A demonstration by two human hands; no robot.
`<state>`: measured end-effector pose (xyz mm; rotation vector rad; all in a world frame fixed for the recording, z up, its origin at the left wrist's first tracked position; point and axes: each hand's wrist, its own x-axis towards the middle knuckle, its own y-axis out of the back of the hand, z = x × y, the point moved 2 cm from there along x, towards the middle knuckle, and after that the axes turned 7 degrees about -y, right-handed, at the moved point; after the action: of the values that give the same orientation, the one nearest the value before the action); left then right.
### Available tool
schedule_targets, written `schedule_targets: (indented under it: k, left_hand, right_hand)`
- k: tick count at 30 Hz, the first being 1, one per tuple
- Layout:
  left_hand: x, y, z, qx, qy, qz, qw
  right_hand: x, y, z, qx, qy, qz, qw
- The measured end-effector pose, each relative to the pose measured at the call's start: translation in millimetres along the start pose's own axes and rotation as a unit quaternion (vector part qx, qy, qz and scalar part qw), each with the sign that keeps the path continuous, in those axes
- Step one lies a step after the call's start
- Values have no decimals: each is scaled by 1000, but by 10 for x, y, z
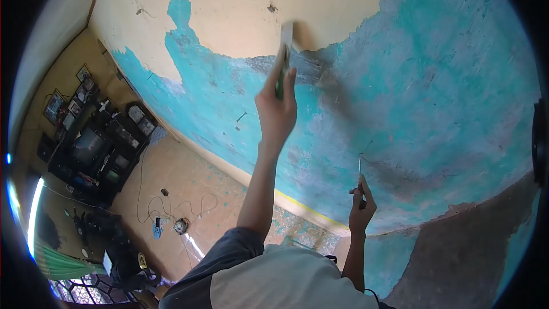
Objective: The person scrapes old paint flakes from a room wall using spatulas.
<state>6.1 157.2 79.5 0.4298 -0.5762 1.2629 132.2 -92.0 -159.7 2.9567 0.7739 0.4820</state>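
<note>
Metal scraper (287, 34) juts above clasping left fingers (275, 73), thin tool (359, 166) above clasping right fingers (365, 186).

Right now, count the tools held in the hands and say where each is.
2: a scraper in the left hand, raised before the cream paint; a thin metal tool in the right hand, lower, before the blue paint. Something small could be hidden.

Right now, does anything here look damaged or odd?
Yes: the cream-and-turquoise painted wall looks damaged, its cream paint ending in a ragged edge, and small greenish flakes litter the tan floor beside it.
</note>
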Motion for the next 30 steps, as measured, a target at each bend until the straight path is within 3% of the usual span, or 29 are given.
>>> schedule_targets:
  k: [2,6,8,10,11,13,14,15,18,19,22,23,24,28,30]
  left_hand:
    - [-262,-51,-317,6,-87,2,996]
    - [-329,-43,-273,-29,-58,-12,998]
    - [-190,20,-124,25,-69,-8,997]
    - [-145,41,-41,49,4,-34,998]
    - [-177,20,-130,40,-52,-11,998]
    - [-324,13,-211,32,-46,-17,998]
    - [-364,-4,-265,23,-42,-22,999]
    - [-327,-33,-216,51,-106,-3,993]
    - [-93,26,-96,17,-58,-10,998]
    - [39,7,-109,11,-130,14,991]
    - [59,-12,-15,14,-94,23,995]
    - [15,-31,-151,17,-156,31,987]
    - [-125,-38,-156,-8,-87,9,996]
    - [-321,-96,-269,14,-77,-7,997]
    - [-133,-27,-132,-12,-74,4,997]
  right_hand:
    - [-28,38,35,-1,-11,-2,1000]
    - [-21,61,44,-5,-8,4,1000]
    - [4,40,19,-1,4,10,1000]
    - [22,28,11,4,20,19,1000]
    - [25,14,20,5,25,11,1000]
    - [3,41,27,6,30,2,1000]
    - [-25,70,43,-15,-5,-16,1000]
    - [-26,77,57,-34,-40,-33,998]
    - [-40,46,42,-22,-24,-21,999]
    - [-37,35,15,-23,-25,-20,999]
    - [-32,47,-59,-20,21,-2,1000]
    - [-31,66,-38,-14,14,-2,1000]
    - [-25,81,-18,-7,7,0,1000]
    - [-44,154,40,-26,-54,-8,998]
    - [-38,126,15,1,19,27,999]
